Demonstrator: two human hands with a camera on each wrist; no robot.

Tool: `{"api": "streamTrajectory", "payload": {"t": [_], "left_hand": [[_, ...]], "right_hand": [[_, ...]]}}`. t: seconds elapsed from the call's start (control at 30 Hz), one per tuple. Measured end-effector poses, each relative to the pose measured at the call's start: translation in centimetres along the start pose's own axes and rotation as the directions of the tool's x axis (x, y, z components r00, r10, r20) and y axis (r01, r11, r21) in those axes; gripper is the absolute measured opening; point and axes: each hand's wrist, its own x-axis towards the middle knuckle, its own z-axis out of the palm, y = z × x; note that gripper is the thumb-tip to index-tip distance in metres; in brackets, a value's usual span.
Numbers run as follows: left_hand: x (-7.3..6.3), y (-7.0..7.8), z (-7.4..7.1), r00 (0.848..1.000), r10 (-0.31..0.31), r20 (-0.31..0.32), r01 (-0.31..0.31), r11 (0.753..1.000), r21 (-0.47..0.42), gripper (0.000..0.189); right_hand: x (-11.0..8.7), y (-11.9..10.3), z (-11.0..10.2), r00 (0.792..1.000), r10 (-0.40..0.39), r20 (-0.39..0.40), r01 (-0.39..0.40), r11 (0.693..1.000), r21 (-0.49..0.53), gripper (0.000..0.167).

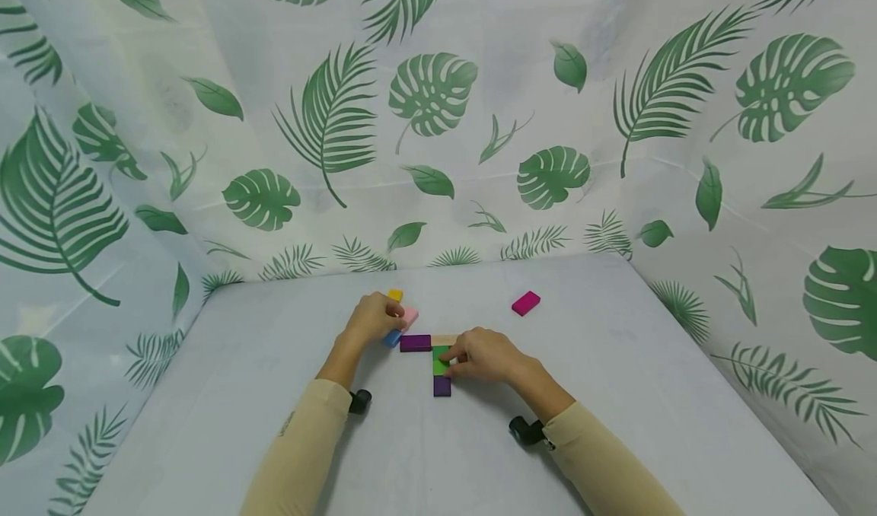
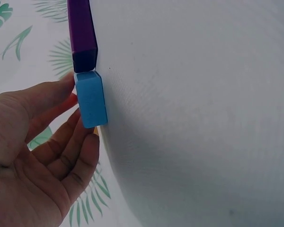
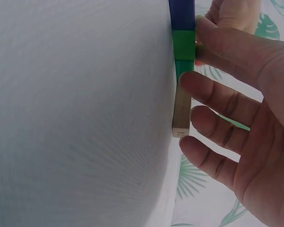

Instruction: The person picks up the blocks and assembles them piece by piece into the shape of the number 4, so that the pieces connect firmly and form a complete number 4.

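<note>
My left hand (image 1: 373, 318) pinches a pink block (image 1: 410, 317) between thumb and fingertips; the contact is hidden behind a blue block (image 2: 91, 99) in the left wrist view. A purple block (image 1: 415, 343) touches the blue block's end. My right hand (image 1: 488, 355) has thumb and index fingertips around a green block (image 3: 183, 45), while its other fingers lie near a plain wooden block (image 3: 181, 113). Between these sits a darker green block (image 3: 183, 68). A dark violet block (image 1: 441, 387) closes the near end of the green column.
A yellow block (image 1: 395, 294) lies just beyond my left hand. Off to the right at the back is a magenta block (image 1: 526, 303). The white tabletop (image 1: 240, 394) is bounded by leaf-printed cloth walls (image 1: 479, 120) behind and on both sides.
</note>
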Motion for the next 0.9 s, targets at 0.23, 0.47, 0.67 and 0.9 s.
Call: {"api": "streamTrajectory", "payload": {"t": [0.23, 0.47, 0.67, 0.9], "left_hand": [[-0.1, 0.3, -0.3, 1.000, 0.017, 0.000, -0.017, 1.000, 0.022, 0.026], [0.0, 0.7, -0.8, 0.999, 0.010, -0.032, -0.009, 0.999, 0.041, 0.036], [0.3, 1.2, -1.5, 0.997, 0.049, -0.060, -0.046, 0.997, 0.055, 0.037], [1.3, 1.1, -1.3, 0.996, 0.028, -0.086, -0.021, 0.996, 0.084, 0.036]], "right_hand": [[0.0, 0.1, 0.0, 1.000, 0.004, -0.003, -0.004, 1.000, -0.006, 0.032], [0.0, 0.2, 0.0, 1.000, -0.005, -0.006, 0.005, 1.000, -0.008, 0.032], [0.0, 0.3, -0.1, 1.000, -0.004, -0.004, 0.004, 1.000, -0.005, 0.032], [0.0, 0.3, 0.1, 1.000, -0.021, 0.000, 0.021, 1.000, -0.006, 0.033]]}}
